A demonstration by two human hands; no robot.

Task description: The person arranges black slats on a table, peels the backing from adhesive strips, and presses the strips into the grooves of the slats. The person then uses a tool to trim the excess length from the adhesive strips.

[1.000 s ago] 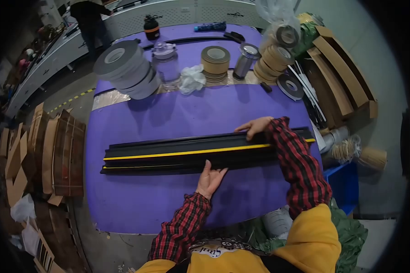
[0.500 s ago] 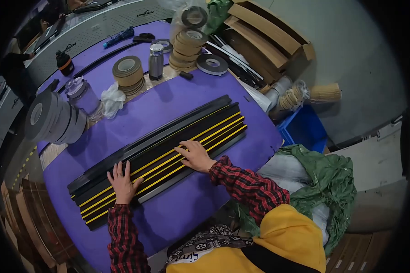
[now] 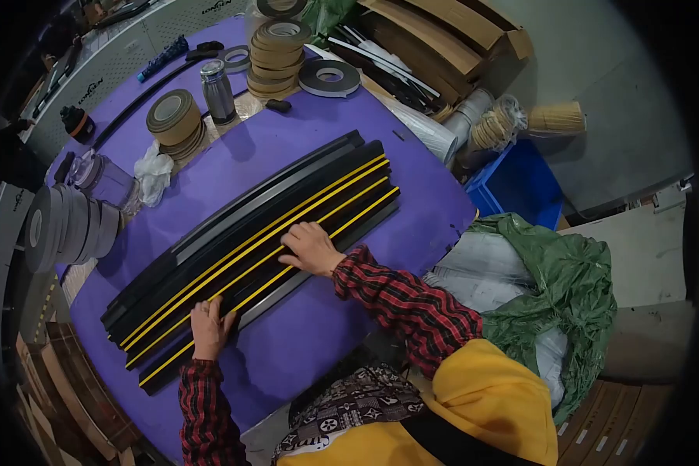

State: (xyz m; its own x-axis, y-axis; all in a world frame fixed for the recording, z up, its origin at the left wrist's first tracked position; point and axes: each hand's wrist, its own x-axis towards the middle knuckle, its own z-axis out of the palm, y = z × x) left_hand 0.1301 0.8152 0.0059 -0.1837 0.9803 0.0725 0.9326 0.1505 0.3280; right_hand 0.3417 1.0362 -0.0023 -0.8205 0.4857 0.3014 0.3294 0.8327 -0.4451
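Several long black strips with yellow stripes [image 3: 260, 255] lie side by side, slanting across the purple tabletop [image 3: 330, 322]. My left hand [image 3: 210, 329] is near their left part, fingers bent over the strip closest to me and thumb at its near side. Further right, my right hand [image 3: 312, 248] curls over the same strip, its fingertips partly hidden between the strips. Both hands look closed on this strip. Behind the striped strips lies a plain black strip with a grey, shiny face [image 3: 237, 203]. A grey strip edge [image 3: 276, 295] shows on the near side.
Tape rolls [image 3: 276, 58], a steel flask [image 3: 217, 93], a purple bottle [image 3: 105, 179] and crumpled plastic [image 3: 154, 175] stand along the far side. A blue bin [image 3: 516, 190] and green plastic sheeting [image 3: 571, 287] are right of the table; cardboard [image 3: 81, 380] is at left.
My left hand has drawn back from the farther strips, its spread fingers now bent over the nearest one. A wider gap shows behind that strip. The view has shifted slightly.
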